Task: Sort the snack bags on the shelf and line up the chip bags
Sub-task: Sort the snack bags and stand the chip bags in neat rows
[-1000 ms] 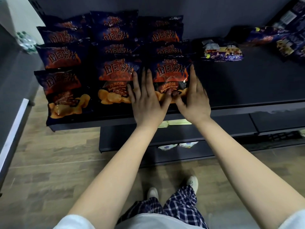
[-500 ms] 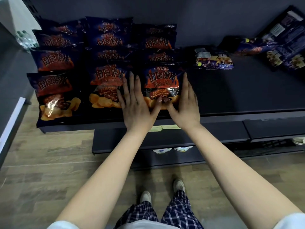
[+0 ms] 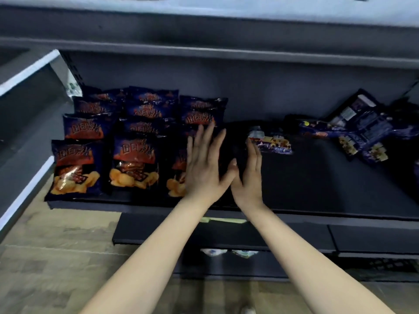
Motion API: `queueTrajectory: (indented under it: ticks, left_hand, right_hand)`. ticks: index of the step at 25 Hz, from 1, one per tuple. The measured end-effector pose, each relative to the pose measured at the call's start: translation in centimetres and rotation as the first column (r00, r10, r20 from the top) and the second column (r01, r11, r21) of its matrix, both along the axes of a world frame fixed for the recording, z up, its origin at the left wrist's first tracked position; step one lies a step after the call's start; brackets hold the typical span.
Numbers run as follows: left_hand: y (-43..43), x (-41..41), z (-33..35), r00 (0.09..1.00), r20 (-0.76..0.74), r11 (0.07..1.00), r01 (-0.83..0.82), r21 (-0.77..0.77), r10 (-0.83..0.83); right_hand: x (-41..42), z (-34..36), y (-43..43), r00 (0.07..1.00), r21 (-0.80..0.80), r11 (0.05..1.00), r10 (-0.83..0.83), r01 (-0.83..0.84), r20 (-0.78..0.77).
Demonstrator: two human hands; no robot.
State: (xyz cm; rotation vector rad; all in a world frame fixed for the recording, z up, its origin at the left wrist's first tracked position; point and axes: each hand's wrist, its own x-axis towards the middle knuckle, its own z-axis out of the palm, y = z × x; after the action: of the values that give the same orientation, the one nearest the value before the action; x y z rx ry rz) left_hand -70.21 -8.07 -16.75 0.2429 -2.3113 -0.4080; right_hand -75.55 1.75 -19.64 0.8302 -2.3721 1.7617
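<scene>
Dark blue chip bags with orange lettering lie in three overlapping columns on the left of the black shelf (image 3: 317, 191): a left column (image 3: 74, 166), a middle column (image 3: 133, 162) and a right column (image 3: 201, 112). My left hand (image 3: 204, 164) lies flat with straight fingers over the front bag of the right column (image 3: 175, 177), hiding most of it. My right hand (image 3: 248, 175) stands edge-on with straight fingers just right of that column, holding nothing. A small snack bag (image 3: 272, 142) lies just beyond its fingertips.
A loose heap of dark blue snack bags (image 3: 360, 132) lies at the back right of the shelf. Another shelf board (image 3: 204, 26) hangs above. Lower shelves (image 3: 249, 236) jut out below, over a wooden floor (image 3: 56, 257). A grey unit (image 3: 25, 123) stands at the left.
The camera has tilted up, showing the shelf above. Both hands have lifted from framing the front right bag; the left one now covers it and the right has shifted right toward the small snack bag.
</scene>
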Motion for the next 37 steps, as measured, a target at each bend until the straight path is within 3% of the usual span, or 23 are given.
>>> queueTrajectory:
  ticks: [8,15,18,21,23,25,27,37]
  left_hand:
    - [8.9,-10.0,0.9,0.996,-0.017,0.995,0.085,-0.046,-0.086]
    - [20.7,-18.5,0.3,0.957,-0.009,0.957,0.291,-0.009,-0.291]
    - [25.5,-20.9,0.1,0.893,0.013,0.892,0.448,0.063,-0.449]
    - [29.5,-22.6,0.0,0.798,0.073,0.787,0.569,0.241,-0.599]
    - [31.5,-23.3,-0.4,0.747,0.138,0.719,0.548,0.427,-0.651]
    - [32.6,-23.7,-1.3,0.727,0.214,0.693,0.458,0.557,-0.652]
    - [33.0,-23.9,-2.2,0.750,0.223,0.697,0.403,0.593,-0.623]
    - [32.8,-25.1,-2.5,0.825,0.150,0.634,0.288,0.718,-0.545]
  right_hand:
    - [-11.7,3.5,10.5,0.954,0.034,0.977,-0.199,0.212,-0.226]
    - [-17.7,5.2,23.5,0.871,0.047,0.928,-0.328,0.369,-0.366]
    - [-18.8,5.4,28.7,0.836,0.068,0.886,-0.404,0.459,-0.372]
    - [-19.4,4.1,32.7,0.790,0.164,0.808,-0.476,0.566,-0.386]
    - [-19.7,2.8,34.6,0.756,0.357,0.667,-0.558,0.654,-0.344]
    - [-19.8,1.2,35.9,0.759,0.569,0.568,-0.630,0.594,-0.163]
    - [-19.8,-0.3,36.4,0.773,0.639,0.565,-0.631,0.521,-0.072]
    - [-21.8,-0.4,36.6,0.863,0.615,0.658,-0.499,0.434,-0.075]
